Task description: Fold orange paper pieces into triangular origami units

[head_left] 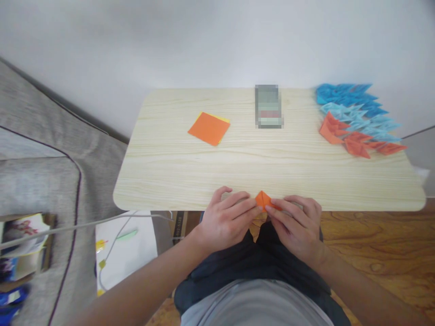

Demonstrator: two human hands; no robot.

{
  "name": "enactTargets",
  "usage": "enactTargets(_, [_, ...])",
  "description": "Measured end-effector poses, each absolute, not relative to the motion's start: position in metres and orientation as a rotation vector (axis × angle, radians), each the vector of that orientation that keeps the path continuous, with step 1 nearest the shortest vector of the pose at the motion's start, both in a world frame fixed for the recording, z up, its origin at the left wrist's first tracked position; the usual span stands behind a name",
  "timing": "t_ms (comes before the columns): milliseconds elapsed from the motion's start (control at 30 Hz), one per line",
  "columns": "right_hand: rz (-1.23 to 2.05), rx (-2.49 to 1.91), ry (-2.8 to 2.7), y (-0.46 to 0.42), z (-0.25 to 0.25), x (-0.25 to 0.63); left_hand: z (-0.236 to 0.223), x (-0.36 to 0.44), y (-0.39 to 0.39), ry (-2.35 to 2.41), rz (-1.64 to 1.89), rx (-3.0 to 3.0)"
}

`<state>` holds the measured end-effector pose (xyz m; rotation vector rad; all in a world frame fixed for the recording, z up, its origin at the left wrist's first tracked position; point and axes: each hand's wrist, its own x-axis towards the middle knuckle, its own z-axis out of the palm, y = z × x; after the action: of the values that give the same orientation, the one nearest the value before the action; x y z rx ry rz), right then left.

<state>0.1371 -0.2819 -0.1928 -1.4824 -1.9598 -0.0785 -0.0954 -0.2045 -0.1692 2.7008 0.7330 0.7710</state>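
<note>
A small folded piece of orange paper [263, 199] lies at the table's front edge, between my two hands. My left hand [228, 218] presses its fingertips on the paper's left side. From the right, my right hand [299, 222] pinches the opposite side with thumb and fingers. Creases show on the upper part of the paper; its sides are partly hidden under my fingers. Farther back on the left sits a stack of square paper [209, 129], orange on top with yellow showing at the edges.
Folded paper shapes stand at the table's right end: dark blue [350, 97], light blue [363, 121] and orange [356, 140] groups. A blurred-out flat object [268, 107] lies near the wall. A grey sofa [98, 181] and a cable [102, 223] are at left.
</note>
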Motion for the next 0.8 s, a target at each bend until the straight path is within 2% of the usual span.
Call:
enactTargets(200, [0.057,-1.443,-1.886,-0.278,-0.183,0.134,-0.169,-0.095,-0.209,0.791,0.863,2.599])
enactTargets(400, [0.469,-1.394,-1.849,-0.262,-0.149,0.138,-0.15,-0.086,-0.201,0.85,0.909,2.344])
enactTargets(567, [0.813,-1.531,-1.73,-0.244,-0.121,0.143,-0.131,-0.077,-0.188,0.794,0.876,2.113])
enactTargets(800, [1.062,-1.526,-1.451,-0.242,-0.121,0.149,-0.128,-0.073,-0.189,0.823,0.818,1.783])
